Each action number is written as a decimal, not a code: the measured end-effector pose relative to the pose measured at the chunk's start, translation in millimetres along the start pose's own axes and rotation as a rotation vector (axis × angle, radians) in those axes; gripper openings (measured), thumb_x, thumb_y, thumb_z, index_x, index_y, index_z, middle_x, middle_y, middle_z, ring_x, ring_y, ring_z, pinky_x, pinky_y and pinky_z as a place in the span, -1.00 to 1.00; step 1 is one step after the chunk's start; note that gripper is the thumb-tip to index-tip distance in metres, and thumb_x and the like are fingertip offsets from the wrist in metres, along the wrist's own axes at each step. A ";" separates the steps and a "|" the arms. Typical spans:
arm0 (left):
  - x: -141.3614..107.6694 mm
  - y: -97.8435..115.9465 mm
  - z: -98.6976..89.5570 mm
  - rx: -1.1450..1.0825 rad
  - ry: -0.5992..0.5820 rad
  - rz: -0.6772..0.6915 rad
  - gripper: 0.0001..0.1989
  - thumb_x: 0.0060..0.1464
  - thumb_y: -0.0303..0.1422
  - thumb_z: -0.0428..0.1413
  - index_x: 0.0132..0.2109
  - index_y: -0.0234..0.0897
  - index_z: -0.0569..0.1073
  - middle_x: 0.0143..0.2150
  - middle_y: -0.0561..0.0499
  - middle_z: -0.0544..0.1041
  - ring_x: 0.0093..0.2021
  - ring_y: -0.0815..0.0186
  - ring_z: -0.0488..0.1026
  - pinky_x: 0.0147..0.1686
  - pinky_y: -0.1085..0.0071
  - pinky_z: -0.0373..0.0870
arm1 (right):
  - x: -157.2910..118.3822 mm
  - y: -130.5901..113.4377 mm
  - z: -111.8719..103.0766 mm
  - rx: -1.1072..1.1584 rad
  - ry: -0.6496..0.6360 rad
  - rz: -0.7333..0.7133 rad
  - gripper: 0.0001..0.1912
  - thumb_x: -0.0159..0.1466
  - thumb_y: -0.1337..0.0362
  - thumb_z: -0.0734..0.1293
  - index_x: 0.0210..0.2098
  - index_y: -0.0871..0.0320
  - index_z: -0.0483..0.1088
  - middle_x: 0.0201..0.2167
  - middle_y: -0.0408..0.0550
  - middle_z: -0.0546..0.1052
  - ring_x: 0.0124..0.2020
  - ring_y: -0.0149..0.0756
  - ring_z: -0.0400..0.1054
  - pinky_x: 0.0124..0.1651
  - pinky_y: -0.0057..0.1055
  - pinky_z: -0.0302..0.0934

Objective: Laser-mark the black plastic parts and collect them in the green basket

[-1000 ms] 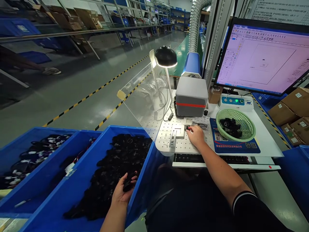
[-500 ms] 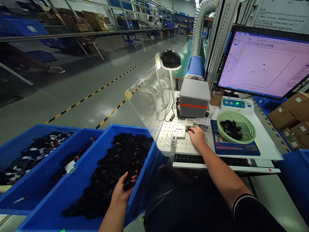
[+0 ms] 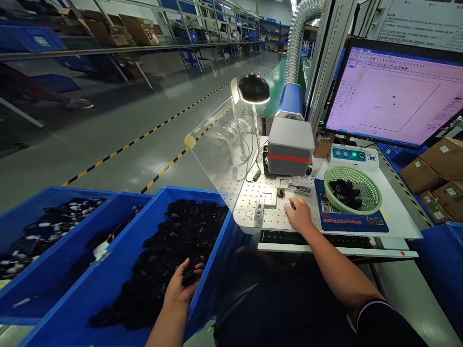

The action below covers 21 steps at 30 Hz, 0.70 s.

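I take the clock from the centre of my view, with twelve at the top. My left hand point(image 3: 177, 290) is at seven o'clock, with the palm turned upward, and its fingers are curled around a black part point(image 3: 188, 277). This hand is over the right side of a large blue bin point(image 3: 108, 284), just beside many black parts point(image 3: 162, 255) which are lying there in a heap. My right hand point(image 3: 300, 214) is near four o'clock, low over the perforated plate point(image 3: 248, 212), with the fingers bent. Something small and dark is showing at these fingers, but I cannot tell if they grasp it or not. A round black piece point(image 3: 280, 193) is on the plate, at ten o'clock from the right hand, near to it but apart. Just to the nine o'clock side of this piece there is a pale square frame point(image 3: 273, 203). The grey box with a red stripe point(image 3: 290, 147) is at twelve o'clock from the right hand. Between two and three o'clock from the same hand, the green basket point(image 3: 373, 193) holds more black parts, and it is placed partly over a blue mat point(image 3: 338, 223). The lit lamp point(image 3: 253, 89) is at one o'clock and the monitor point(image 3: 390, 96) at two o'clock.
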<state>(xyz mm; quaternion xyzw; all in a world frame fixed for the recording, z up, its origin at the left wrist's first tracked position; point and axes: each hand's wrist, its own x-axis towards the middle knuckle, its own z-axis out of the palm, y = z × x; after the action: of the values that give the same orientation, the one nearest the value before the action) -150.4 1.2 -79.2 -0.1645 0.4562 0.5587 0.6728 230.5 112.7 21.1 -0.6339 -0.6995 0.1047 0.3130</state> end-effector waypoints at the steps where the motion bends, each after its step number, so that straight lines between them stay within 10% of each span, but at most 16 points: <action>1: 1.3 0.2 -0.6 -0.024 -0.005 -0.012 -0.81 0.17 -0.39 0.01 -0.09 -0.39 0.38 -0.44 0.05 0.28 -0.58 0.44 0.29 -0.69 0.57 0.36 | -14.3 0.3 -5.1 0.017 0.018 -0.037 -0.75 0.29 0.25 0.31 -0.07 0.14 0.46 -0.23 0.01 0.51 -0.16 -0.15 0.36 -0.04 -0.21 0.25; 10: 6.3 3.3 -8.0 -0.171 -0.018 -0.065 -0.77 0.22 -0.38 -0.02 -0.03 -0.42 0.33 -0.36 0.00 0.32 -0.57 0.49 0.32 -0.68 0.63 0.37 | -123.1 5.6 -30.9 0.112 -0.042 -0.220 -0.66 0.32 0.43 0.18 0.00 0.02 0.43 -0.15 -0.01 0.58 -0.08 -0.15 0.44 0.01 -0.12 0.31; 21: 5.4 4.3 -7.3 -0.143 -0.007 -0.029 -0.76 0.24 -0.37 -0.04 -0.01 -0.42 0.32 -0.43 0.09 0.23 -0.61 0.51 0.26 -0.69 0.63 0.36 | -103.8 10.6 -36.3 0.125 0.009 -0.238 -0.67 0.30 0.41 0.19 -0.03 0.04 0.46 -0.17 -0.01 0.58 -0.10 -0.16 0.45 0.02 -0.13 0.34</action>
<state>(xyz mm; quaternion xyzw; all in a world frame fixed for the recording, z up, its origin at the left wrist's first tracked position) -157.6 0.5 -86.1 -0.2168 0.4103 0.5806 0.6690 260.0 6.6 12.0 -0.5261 -0.7604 0.1076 0.3652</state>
